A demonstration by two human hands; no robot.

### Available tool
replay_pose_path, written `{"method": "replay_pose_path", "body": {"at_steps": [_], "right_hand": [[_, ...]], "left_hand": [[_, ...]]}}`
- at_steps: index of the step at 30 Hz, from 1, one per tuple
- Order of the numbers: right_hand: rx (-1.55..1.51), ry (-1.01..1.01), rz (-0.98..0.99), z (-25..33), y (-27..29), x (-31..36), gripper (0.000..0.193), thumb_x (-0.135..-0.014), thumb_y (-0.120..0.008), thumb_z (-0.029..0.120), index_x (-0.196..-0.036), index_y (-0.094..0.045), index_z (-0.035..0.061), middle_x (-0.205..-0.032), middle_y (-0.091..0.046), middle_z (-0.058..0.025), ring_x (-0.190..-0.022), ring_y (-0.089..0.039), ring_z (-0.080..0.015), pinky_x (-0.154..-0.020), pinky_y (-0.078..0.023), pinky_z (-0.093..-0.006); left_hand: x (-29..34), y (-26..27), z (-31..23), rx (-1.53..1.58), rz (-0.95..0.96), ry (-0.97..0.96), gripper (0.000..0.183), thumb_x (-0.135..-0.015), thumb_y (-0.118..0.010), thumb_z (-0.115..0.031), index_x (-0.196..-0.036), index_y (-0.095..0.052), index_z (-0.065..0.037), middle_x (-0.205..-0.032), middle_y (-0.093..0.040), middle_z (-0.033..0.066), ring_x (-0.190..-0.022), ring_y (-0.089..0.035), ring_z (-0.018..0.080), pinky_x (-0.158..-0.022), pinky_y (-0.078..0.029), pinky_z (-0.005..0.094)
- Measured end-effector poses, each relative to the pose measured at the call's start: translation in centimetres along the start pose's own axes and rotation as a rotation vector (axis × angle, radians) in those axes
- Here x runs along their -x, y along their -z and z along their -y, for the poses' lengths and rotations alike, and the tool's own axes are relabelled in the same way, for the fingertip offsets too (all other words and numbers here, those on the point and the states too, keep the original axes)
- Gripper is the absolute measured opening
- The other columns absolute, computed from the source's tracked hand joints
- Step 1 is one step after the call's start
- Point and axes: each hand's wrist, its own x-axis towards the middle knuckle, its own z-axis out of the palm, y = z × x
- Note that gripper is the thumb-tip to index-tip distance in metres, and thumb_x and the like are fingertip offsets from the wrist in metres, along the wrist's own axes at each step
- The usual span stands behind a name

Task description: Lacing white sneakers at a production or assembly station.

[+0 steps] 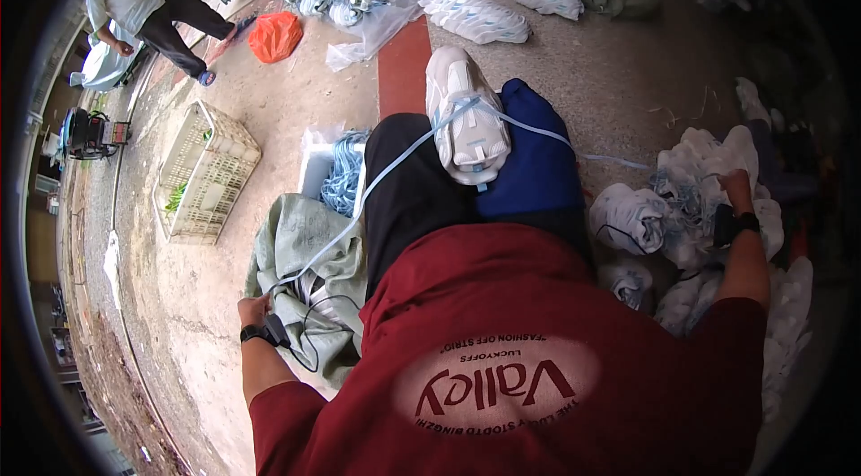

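Observation:
A white shoe (467, 131) lies across my thighs, its toe pointing away from me. One light blue shoelace (395, 162) passes through it and stretches out to both sides. Far out at the left, my left hand (254, 307) is closed on one end of the lace. My right hand (737, 191) is raised at the right, its fingers pinched. Toward those fingers runs the other end of the lace, its last stretch lost against a pile of white shoes (708, 162) with blue laces behind the hand.
Beside my left leg, a box holds a bundle of blue laces (344, 176), next to a grey-green sack (300, 238). Further left are a plastic crate (220, 194), an orange bag (274, 37) and a standing person (148, 5). Bundled shoes (475, 17) lie ahead.

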Motion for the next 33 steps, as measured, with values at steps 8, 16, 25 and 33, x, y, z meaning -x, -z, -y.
{"method": "replay_pose_path", "body": {"at_steps": [8,16,25,33], "right_hand": [[-1.164,0.107,1.024,40.3,-7.4,-2.7,0.019,-0.085,-0.056,0.017,-0.072,-0.052,0.0044,-0.061,-0.055,-0.0058,-0.048,-0.049,-0.0089,-0.044,-0.039,-0.0196],[-0.362,0.855,0.009,47.2,-12.8,-8.1,0.007,-0.069,-0.056,0.006,-0.064,-0.058,0.0017,-0.066,-0.058,-0.0173,-0.058,-0.054,-0.0321,-0.059,-0.046,-0.0351],[-1.48,0.08,0.492,48.1,-14.7,-7.7,0.013,-0.079,-0.06,0.003,-0.066,-0.055,0.0023,-0.061,-0.057,-0.0033,-0.056,-0.053,-0.0061,-0.049,-0.039,-0.0202],[-0.823,0.464,-0.032,49.2,-15.3,-7.2,0.015,-0.072,-0.061,0.003,-0.065,-0.048,-0.0007,-0.058,-0.05,-0.0133,-0.053,-0.05,-0.023,-0.052,-0.04,-0.0324]], "left_hand": [[9.1,-14.5,-31.6,0.819,1.038,-0.33,0.015,-0.087,-0.059,-0.02,-0.083,-0.058,-0.006,-0.067,-0.058,0.0013,-0.05,-0.049,0.008,-0.045,-0.041,0.0178],[14.1,-19.8,-44.2,0.454,1.114,-0.693,0.018,-0.084,-0.064,-0.022,-0.085,-0.062,-0.004,-0.088,-0.063,0.0035,-0.074,-0.055,0.008,-0.068,-0.044,0.0214],[13.3,-22.7,-44.2,0.779,0.968,-0.666,0.009,-0.085,-0.061,-0.012,-0.081,-0.06,-0.004,-0.105,-0.058,0.0028,-0.087,-0.049,0.0093,-0.084,-0.035,0.0224],[12.6,-23.3,-43.9,0.788,0.932,-0.642,0.008,-0.084,-0.061,-0.01,-0.08,-0.059,-0.003,-0.101,-0.056,0.0013,-0.087,-0.049,0.0087,-0.081,-0.036,0.0216]]}}
